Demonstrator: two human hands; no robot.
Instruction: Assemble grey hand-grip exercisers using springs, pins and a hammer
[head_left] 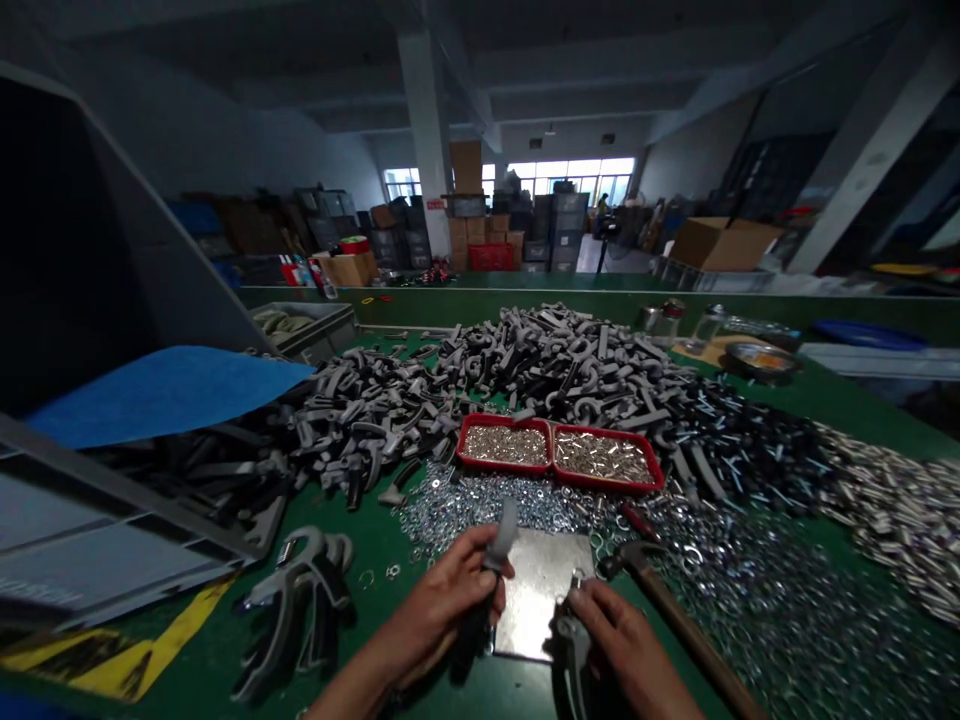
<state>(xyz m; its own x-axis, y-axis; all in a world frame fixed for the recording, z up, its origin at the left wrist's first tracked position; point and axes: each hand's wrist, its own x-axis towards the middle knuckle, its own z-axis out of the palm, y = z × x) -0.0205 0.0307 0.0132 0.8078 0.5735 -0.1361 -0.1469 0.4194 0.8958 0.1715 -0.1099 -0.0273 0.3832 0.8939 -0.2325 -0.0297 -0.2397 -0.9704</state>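
Observation:
My left hand (442, 605) is closed round a grey-and-black hooked handle part (501, 535), whose grey end sticks up above the fingers. My right hand (619, 635) grips another hooked part (574, 645) low against the table and pinches a small metal piece at its top. Both hands sit over a bare metal plate (536, 585) on the green table. A hammer (675, 615) lies just right of my right hand, its wooden handle running to the lower right.
Two red trays (559, 448) of small metal fasteners stand behind the plate. A big heap of grey hooked parts (525, 365) covers the middle. Loose washers (742, 590) spread on the right. A grey crate (90, 540) and blue sheet (161, 390) sit left.

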